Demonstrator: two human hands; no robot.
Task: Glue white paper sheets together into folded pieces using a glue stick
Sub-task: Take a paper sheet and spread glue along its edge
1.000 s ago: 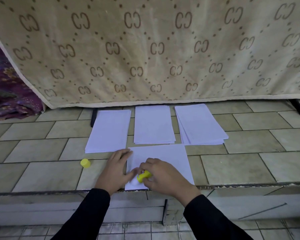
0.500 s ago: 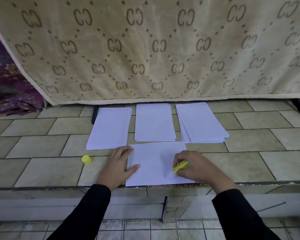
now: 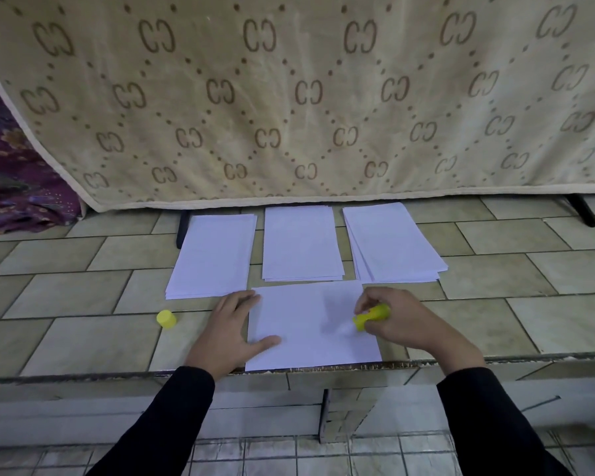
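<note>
Right grip [image 3: 403, 325] clamps glue stick [image 3: 375, 313] on sheet [image 3: 299, 331]; left grip [image 3: 225, 333] flat, pressing sheet.

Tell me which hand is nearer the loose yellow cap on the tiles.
Left. The left hand lies flat on the left edge of the sheet, just right of the cap. The right hand holds the glue stick at the sheet's far right side.

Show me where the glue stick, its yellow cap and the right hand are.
glue stick [image 3: 375, 314], head view, on its yellow barrel.
yellow cap [image 3: 166, 319], head view, on its side.
right hand [image 3: 402, 321], head view, on its back.
</note>
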